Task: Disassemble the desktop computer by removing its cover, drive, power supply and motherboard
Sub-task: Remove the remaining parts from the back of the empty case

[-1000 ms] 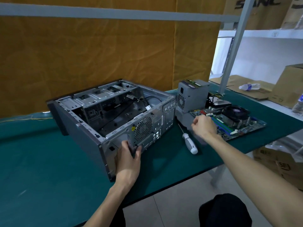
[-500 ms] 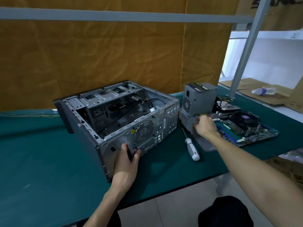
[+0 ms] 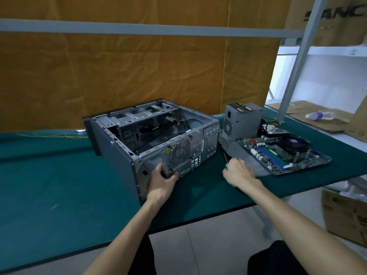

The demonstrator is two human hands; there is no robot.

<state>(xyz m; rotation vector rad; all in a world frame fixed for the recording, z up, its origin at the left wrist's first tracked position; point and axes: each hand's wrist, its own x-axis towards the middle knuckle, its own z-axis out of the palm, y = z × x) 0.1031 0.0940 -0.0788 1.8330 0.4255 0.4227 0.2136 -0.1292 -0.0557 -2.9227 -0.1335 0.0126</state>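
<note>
Head view, nearest first: the person's left hand (image 3: 161,182) grips the lower rear edge of the open computer case (image 3: 155,135), thumb and fingers curled round the metal beside the fan grille. The right hand (image 3: 239,171) rests over the screwdriver (image 3: 226,162) on the green table (image 3: 59,185), fingers bent down on the handle; whether they actually clasp it cannot be told. Just beyond those fingers lies the grey cover panel (image 3: 238,151), with the motherboard (image 3: 284,153) lying on it. Behind that stands the power supply (image 3: 241,121), upright, with the drive (image 3: 275,131) beside it. An orange curtain (image 3: 139,72) hangs behind the table.
</note>
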